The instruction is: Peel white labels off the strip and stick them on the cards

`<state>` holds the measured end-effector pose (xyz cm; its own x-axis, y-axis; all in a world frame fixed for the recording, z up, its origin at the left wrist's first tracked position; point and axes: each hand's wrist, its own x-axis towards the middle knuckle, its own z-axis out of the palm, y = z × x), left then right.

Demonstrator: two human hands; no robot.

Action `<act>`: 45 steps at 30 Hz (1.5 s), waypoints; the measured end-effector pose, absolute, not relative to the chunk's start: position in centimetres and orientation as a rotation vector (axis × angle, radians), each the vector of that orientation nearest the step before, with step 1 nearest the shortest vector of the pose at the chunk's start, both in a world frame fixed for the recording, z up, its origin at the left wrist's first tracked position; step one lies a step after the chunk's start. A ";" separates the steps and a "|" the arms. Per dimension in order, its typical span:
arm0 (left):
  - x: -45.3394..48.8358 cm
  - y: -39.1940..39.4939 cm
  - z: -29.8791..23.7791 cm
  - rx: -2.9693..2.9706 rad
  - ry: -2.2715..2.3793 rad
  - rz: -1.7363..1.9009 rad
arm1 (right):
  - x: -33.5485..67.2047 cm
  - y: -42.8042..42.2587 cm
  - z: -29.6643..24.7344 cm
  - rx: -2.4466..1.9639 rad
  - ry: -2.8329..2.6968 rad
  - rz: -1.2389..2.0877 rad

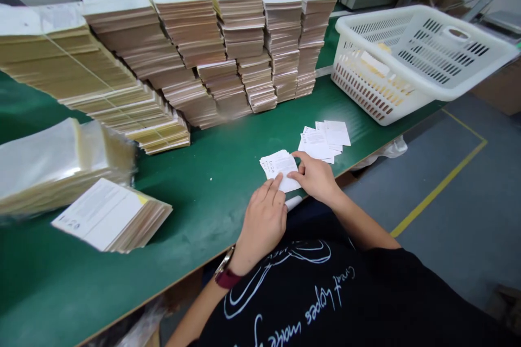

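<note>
My left hand point(264, 220) and my right hand point(315, 176) meet over a small fanned stack of white printed cards point(278, 166) at the front edge of the green table point(228, 157). Both hands pinch this stack: left fingers press on its near side, right thumb and fingers grip its right side. A second loose pile of white cards point(324, 139) lies just beyond the right hand. A watch with a dark red strap sits on my left wrist.
Tall leaning stacks of flat tan card sleeves point(228, 38) fill the back of the table. A white plastic basket point(419, 54) stands at the right. Clear plastic bags point(52, 162) and a short stack of printed sleeves point(112, 217) lie at left. Grey floor with a yellow line is on the right.
</note>
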<state>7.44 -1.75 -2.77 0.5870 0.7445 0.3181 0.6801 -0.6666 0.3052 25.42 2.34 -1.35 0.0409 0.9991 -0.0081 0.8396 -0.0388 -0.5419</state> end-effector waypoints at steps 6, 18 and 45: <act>7.5 -1.9 -3.0 2.698 1.189 0.733 | 25.0 2.0 -1.8 -1.683 -1.770 0.555; 6.8 -1.9 -3.2 2.411 1.245 1.050 | 31.9 4.0 -2.0 -1.745 -1.648 -0.052; 6.6 -2.8 -2.2 2.862 0.958 1.313 | 25.4 -4.2 -3.3 -0.928 -1.679 0.841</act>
